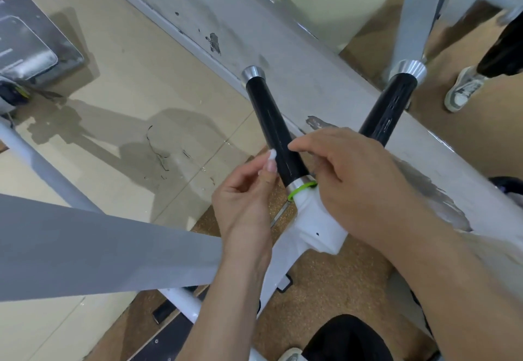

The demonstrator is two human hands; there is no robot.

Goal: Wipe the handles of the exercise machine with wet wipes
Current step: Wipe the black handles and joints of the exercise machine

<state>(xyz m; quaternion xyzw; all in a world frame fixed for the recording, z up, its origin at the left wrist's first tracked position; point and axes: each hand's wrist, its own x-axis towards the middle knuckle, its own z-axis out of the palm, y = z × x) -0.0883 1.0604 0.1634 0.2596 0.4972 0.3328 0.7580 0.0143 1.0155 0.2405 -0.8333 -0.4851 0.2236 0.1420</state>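
Two black handles with silver end caps rise from the white frame (317, 227) of the exercise machine. The left handle (271, 123) stands between my hands; the right handle (390, 106) is farther right, partly hidden behind my right hand. My left hand (243, 193) is beside the left handle's lower end, fingertips pinched on a small white piece (272, 154) that looks like a wet wipe. My right hand (342, 171) curves over the handle's base, one fingertip touching the black grip; nothing shows in it. A green ring (300, 188) circles the handle's base.
A worn grey beam (283, 35) runs diagonally behind the handles. A wide grey bar (99, 247) crosses the lower left. Another person's shoe (464, 89) stands at the right on the brown mat. Beige tiles and a dark pad (28, 40) lie to the left.
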